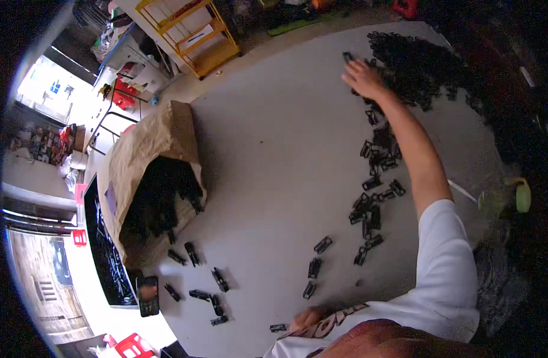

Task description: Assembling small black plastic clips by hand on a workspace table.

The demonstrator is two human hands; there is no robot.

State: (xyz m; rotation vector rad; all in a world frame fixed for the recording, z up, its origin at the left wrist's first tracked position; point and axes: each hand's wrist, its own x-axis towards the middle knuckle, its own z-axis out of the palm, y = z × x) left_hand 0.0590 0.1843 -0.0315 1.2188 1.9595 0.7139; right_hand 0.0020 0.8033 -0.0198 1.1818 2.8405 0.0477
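My right hand (363,79) reaches far across the pale table (268,179), palm down with its fingers stretched out. Beneath and beside it lie small black plastic clip-like pieces; one such piece (347,56) sits just past its fingertips. To the right of that hand spreads a large heap of black pieces (417,65). A loose trail of black pieces (375,158) runs from there toward me. Close to my body, my left hand (305,320) rests low over the table, partly hidden by my shirt, its fingers unclear. A single black piece (278,328) lies beside it.
On the left, a brown paper bag (149,140) lies on its side, its mouth full of black pieces. Several more pieces (216,304) are scattered before it. A dark phone-like device (147,296) stands at the left edge. Beyond the table is a yellow shelf rack (196,39).
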